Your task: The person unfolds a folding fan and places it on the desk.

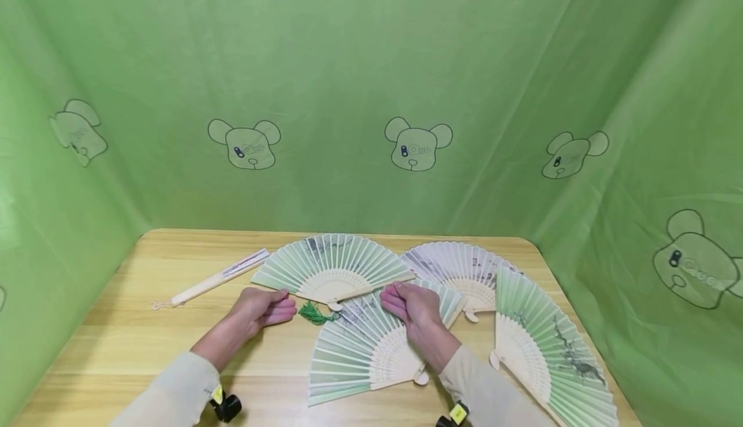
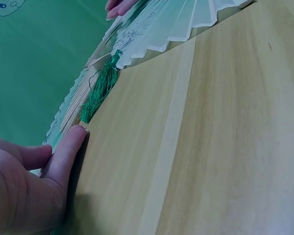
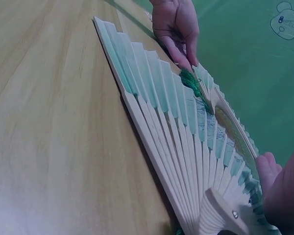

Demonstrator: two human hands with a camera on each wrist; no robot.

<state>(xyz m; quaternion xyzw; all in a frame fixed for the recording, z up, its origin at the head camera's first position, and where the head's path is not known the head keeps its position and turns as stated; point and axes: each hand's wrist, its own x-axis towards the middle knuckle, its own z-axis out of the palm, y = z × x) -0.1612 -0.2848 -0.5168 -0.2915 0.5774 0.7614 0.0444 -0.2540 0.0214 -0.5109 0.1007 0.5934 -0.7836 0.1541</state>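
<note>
A spread light-green folding fan point(image 1: 333, 262) with a dark painted pattern lies at the back middle of the table. My left hand point(image 1: 264, 307) pinches its left outer stick between thumb and forefinger; the other fingers stay extended. At the opposite side my right hand point(image 1: 416, 307) pinches the right outer stick near its end. A green tassel point(image 2: 100, 90) hangs from the pivot and rests on the wood. Right below, a second open green fan point(image 3: 157, 103) lies partly under my right hand and forearm. The right fingertips are largely hidden in the right wrist view.
A pale purple open fan point(image 1: 458, 266) lies behind to the right, overlapped by neighbours. Another green open fan point(image 1: 557, 343) spreads along the table's right side. One folded fan point(image 1: 215, 278) lies at the left. Green curtain point(image 1: 371, 91) encloses the table's back and sides.
</note>
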